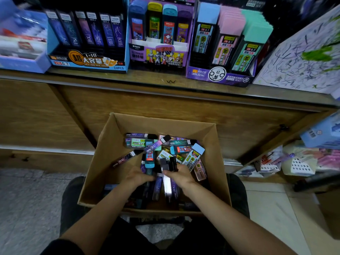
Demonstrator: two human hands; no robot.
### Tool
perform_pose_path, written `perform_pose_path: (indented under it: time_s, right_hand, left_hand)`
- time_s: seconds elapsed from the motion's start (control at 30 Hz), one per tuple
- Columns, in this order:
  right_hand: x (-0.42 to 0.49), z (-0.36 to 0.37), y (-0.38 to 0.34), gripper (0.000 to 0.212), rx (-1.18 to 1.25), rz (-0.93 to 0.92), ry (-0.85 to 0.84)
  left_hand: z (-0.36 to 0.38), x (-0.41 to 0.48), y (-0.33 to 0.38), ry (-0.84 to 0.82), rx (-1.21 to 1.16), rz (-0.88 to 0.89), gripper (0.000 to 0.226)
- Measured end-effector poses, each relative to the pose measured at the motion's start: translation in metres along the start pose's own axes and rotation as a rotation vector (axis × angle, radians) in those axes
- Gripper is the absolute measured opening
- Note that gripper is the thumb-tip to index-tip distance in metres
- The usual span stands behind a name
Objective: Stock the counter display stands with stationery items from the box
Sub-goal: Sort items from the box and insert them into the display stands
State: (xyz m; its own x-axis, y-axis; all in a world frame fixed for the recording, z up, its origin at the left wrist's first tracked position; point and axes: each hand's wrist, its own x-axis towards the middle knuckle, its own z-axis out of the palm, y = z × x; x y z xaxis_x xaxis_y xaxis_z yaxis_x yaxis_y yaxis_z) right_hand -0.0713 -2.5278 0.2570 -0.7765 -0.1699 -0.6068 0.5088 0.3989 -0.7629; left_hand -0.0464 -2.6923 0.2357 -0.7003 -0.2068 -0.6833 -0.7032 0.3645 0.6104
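A: How far along does the stocking look?

B: Partway, I'd judge. The surface (171, 83) runs across the top of the view, and three stands sit along its front edge. The blue stand (88, 61), toward the left, shows a full row of dark cases. The right stand (219, 76) has three packed columns: blue, pink and green.

A: And the one between them?

B: The middle stand (158, 56) has four cases upright at the back, but its front slots show only white dividers. That looks like the clearest gap left to fill.

A: Where's the stock?

B: In the box (114, 144), which sits below the surface's front edge, between the person's knees. A loose heap of cases (165, 150) covers most of its floor, mixed colours lying every way. So plenty remains to go up, to my eye.

A: What are the hands doing?

B: Both are down inside the box, near its front wall. The right grip (181, 176) is curled round a couple of dark cases (169, 163), holding them upright above the heap. The left grip (138, 176) is just beside it among the cases, fingers bent, but I cannot tell whether it holds anything.

A: Next, then?

B: Probably gather a handful of matching cases and lift them up to a stand.
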Motion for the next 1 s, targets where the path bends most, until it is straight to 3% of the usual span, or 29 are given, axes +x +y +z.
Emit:
perform_pose_path:
  time_s: [0.1,0.2,0.27,0.37,0.5,0.6,0.73,1.0]
  right_hand:
    - [-0.003,-0.014,0.001,0.022,0.038,-0.008,-0.047]
    - [-0.004,-0.022,0.002,0.016,0.06,0.0,-0.036]
    - [-0.004,-0.024,0.003,0.011,0.069,0.004,-0.031]
    - [-0.004,-0.026,0.004,0.01,0.068,0.001,-0.027]
    - [-0.006,-0.027,0.001,0.008,0.084,-0.023,-0.041]
    - [-0.008,-0.028,-0.007,0.012,0.118,-0.058,-0.045]
    - [-0.012,-0.033,-0.025,0.02,0.179,-0.1,-0.08]
    - [-0.027,-0.03,-0.066,0.017,0.465,-0.101,-0.199]
  left_hand:
    - [-0.001,-0.001,-0.002,-0.037,-0.026,-0.058,0.04]
    - [-0.005,-0.005,-0.003,-0.107,-0.041,-0.129,0.067]
    - [-0.008,-0.007,-0.005,-0.122,-0.028,-0.152,0.073]
    - [-0.014,-0.008,-0.01,-0.098,-0.003,-0.114,0.057]
    - [-0.022,-0.015,-0.016,-0.105,0.016,-0.063,0.062]
    - [-0.03,-0.029,-0.015,-0.153,-0.011,-0.027,0.054]
    - [-0.042,-0.053,-0.003,-0.233,-0.153,0.023,0.034]
    - [-0.028,-0.076,0.037,-0.335,-0.428,0.258,0.034]
